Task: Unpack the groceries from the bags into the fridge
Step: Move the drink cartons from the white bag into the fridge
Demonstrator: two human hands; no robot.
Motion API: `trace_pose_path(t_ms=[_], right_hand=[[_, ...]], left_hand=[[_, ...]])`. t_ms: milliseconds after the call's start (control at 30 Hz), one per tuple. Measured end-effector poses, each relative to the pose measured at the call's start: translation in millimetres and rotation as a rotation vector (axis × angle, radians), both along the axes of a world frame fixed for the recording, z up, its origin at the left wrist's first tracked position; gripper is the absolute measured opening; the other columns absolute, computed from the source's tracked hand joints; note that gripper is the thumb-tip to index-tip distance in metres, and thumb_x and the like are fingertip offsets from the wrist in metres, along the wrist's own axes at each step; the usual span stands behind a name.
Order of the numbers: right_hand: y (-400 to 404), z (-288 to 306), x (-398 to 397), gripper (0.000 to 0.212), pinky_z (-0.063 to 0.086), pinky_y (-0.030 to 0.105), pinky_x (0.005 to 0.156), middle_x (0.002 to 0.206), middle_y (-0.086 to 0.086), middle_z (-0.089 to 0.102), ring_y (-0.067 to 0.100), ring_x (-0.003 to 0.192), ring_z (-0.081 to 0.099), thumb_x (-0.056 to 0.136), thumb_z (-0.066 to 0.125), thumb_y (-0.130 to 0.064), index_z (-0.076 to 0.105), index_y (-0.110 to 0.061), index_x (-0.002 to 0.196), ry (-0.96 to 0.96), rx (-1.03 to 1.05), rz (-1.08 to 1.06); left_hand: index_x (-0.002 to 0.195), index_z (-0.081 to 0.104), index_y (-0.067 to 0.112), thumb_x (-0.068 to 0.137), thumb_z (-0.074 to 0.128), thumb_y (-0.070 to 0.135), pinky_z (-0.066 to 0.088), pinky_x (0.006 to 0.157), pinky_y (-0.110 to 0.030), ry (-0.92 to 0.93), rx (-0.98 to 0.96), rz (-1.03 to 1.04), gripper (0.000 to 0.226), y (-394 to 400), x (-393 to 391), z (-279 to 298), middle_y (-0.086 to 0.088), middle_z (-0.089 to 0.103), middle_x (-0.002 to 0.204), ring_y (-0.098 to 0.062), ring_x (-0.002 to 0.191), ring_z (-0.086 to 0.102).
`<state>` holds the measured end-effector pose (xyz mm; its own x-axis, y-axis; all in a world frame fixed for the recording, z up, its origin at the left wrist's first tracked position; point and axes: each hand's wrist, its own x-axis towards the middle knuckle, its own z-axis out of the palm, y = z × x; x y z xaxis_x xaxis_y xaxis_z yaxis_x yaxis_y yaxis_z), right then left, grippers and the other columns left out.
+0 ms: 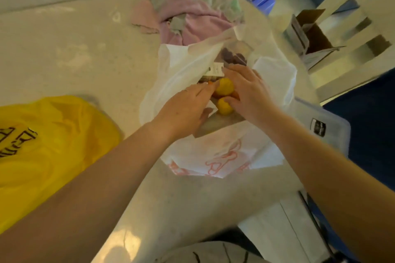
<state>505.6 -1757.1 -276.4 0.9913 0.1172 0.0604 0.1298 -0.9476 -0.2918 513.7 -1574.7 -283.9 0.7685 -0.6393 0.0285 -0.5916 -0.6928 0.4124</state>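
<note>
A white plastic bag (pixel 220 151) with red print lies open on the pale counter. Inside it sit two yellow lemons, one higher (pixel 224 86) and one lower (pixel 224 106), with something orange between them and a clear packet of dark purple food (pixel 234 55) behind. My left hand (pixel 188 109) reaches into the bag's mouth from the left, fingers spread beside the lemons. My right hand (pixel 248 92) comes in from the right, fingers curved around the lemons and touching them. Neither hand has a lemon lifted.
A yellow bag (pixel 49 151) with dark lettering lies at the left. Pink and grey cloths (pixel 186 13) are heaped behind the white bag. An open cardboard box (pixel 314 36) and a clear lidded container (pixel 327 128) stand at the right by the counter's edge.
</note>
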Motion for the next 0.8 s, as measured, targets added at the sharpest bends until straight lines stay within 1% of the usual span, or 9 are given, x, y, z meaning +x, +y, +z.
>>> trace_pose_path(t_ms=[67,167,233,333,433,500,567,667,800], right_hand=[[-13,-10,29,0.062,0.033,0.038,0.105,0.14,0.006,0.045,0.028,0.128,0.04,0.078,0.068,-0.01,0.047,-0.013,0.136,0.016,0.005,0.025],[-30,-32,67,0.058,0.039,0.042,0.104,0.136,0.009,0.049,0.028,0.126,0.045,0.078,0.066,-0.005,0.049,-0.009,0.133,0.05,-0.008,0.117],[-35,-41,86,0.049,0.041,0.039,0.103,0.136,0.007,0.051,0.025,0.126,0.046,0.085,0.059,-0.006,0.05,-0.012,0.133,0.097,-0.087,0.192],[-36,-47,108,0.038,0.047,0.04,0.095,0.131,0.003,0.055,0.023,0.117,0.052,0.09,0.052,-0.009,0.056,-0.021,0.126,0.181,-0.263,0.343],[-26,-51,126,0.036,0.051,0.044,0.084,0.125,0.004,0.057,0.028,0.11,0.057,0.089,0.052,-0.007,0.058,-0.025,0.12,0.226,-0.302,0.502],[-19,-55,136,0.046,0.047,0.046,0.093,0.137,0.006,0.05,0.029,0.12,0.051,0.09,0.05,-0.006,0.05,-0.026,0.131,0.207,-0.321,0.55],[-13,-58,145,0.059,0.035,0.048,0.107,0.15,0.007,0.033,0.032,0.133,0.037,0.089,0.049,-0.002,0.037,-0.025,0.142,0.178,-0.322,0.547],[-4,-64,157,0.073,0.026,0.051,0.111,0.156,0.005,0.021,0.03,0.139,0.027,0.085,0.049,0.002,0.024,-0.027,0.147,0.193,-0.266,0.558],[6,-72,162,0.067,0.026,0.046,0.113,0.156,0.001,0.019,0.027,0.14,0.025,0.09,0.049,-0.007,0.023,-0.028,0.147,0.301,-0.231,0.552]], left_hand=[[0.143,0.032,0.012,0.096,0.048,0.023,0.036,0.094,-0.032,0.036,0.011,-0.014,0.051,-13,17,-6,-0.01,0.046,0.138,-0.029,0.121,0.045],[0.147,0.024,0.015,0.096,0.044,0.023,0.032,0.1,-0.038,0.071,0.094,-0.015,0.055,-26,43,-19,-0.011,0.045,0.14,-0.031,0.123,0.043],[0.149,0.016,0.021,0.097,0.039,0.03,0.026,0.107,-0.045,0.079,0.205,-0.01,0.057,-28,54,-31,-0.007,0.042,0.143,-0.028,0.129,0.039],[0.15,0.007,0.026,0.097,0.031,0.046,0.005,0.111,-0.062,0.096,0.345,0.036,0.061,-21,64,-45,0.001,0.03,0.152,-0.022,0.142,0.017],[0.149,0.002,0.03,0.091,0.021,0.062,-0.003,0.109,-0.066,0.06,0.439,0.124,0.069,-12,72,-52,0.005,0.013,0.157,-0.021,0.145,-0.002],[0.149,-0.004,0.03,0.087,0.021,0.066,-0.004,0.109,-0.066,0.062,0.461,0.171,0.076,-4,79,-55,0.002,0.001,0.159,-0.022,0.145,-0.01],[0.148,-0.009,0.029,0.085,0.025,0.069,-0.006,0.109,-0.065,0.083,0.449,0.22,0.083,6,86,-59,0.0,-0.005,0.159,-0.023,0.144,-0.014],[0.147,-0.014,0.029,0.082,0.032,0.073,-0.006,0.11,-0.063,0.17,0.402,0.32,0.092,25,97,-66,0.0,-0.003,0.159,-0.021,0.144,-0.013],[0.148,-0.007,0.034,0.082,0.022,0.075,-0.002,0.111,-0.063,0.322,0.359,0.461,0.083,50,106,-82,0.005,0.005,0.158,-0.017,0.145,-0.006]])
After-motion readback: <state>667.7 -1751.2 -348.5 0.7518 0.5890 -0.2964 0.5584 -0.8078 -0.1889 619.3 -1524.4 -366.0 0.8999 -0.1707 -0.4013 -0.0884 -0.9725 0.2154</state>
